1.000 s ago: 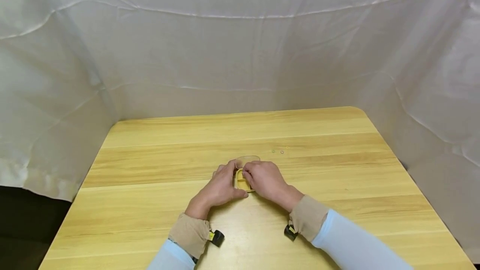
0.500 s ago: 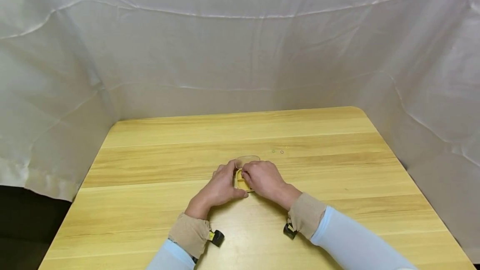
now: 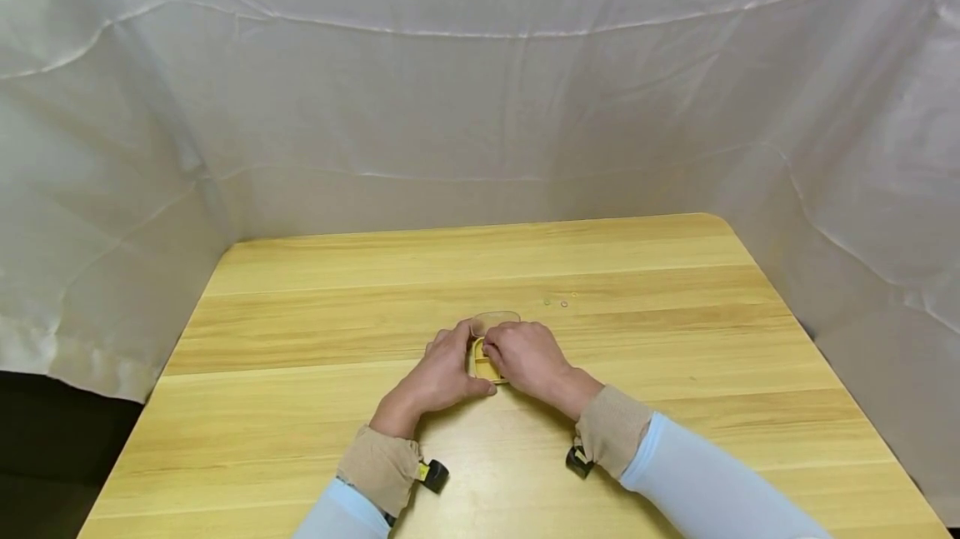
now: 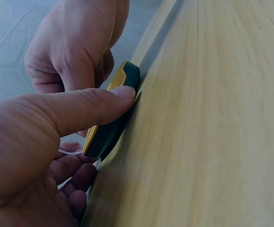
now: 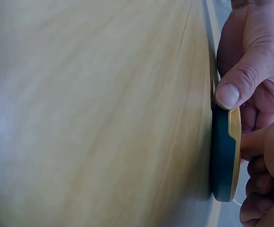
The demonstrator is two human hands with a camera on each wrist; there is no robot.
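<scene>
A small flat case (image 3: 482, 367), yellow on top with a dark green underside (image 4: 109, 134), lies on the wooden table (image 3: 300, 314). A clear lid (image 3: 495, 319) stands open at its far edge. My left hand (image 3: 438, 372) grips the case from the left, its thumb (image 4: 89, 106) pressed along the near edge (image 5: 223, 156). My right hand (image 3: 525, 356) curls over the case from the right, and its fingers (image 5: 264, 179) pinch the yellow top. The inside of the case is hidden by both hands.
A few tiny pale bits (image 3: 562, 302) lie on the table just beyond the right hand. White cloth (image 3: 480, 106) hangs round the back and both sides of the table. A dark gap (image 3: 45, 456) shows past the left edge.
</scene>
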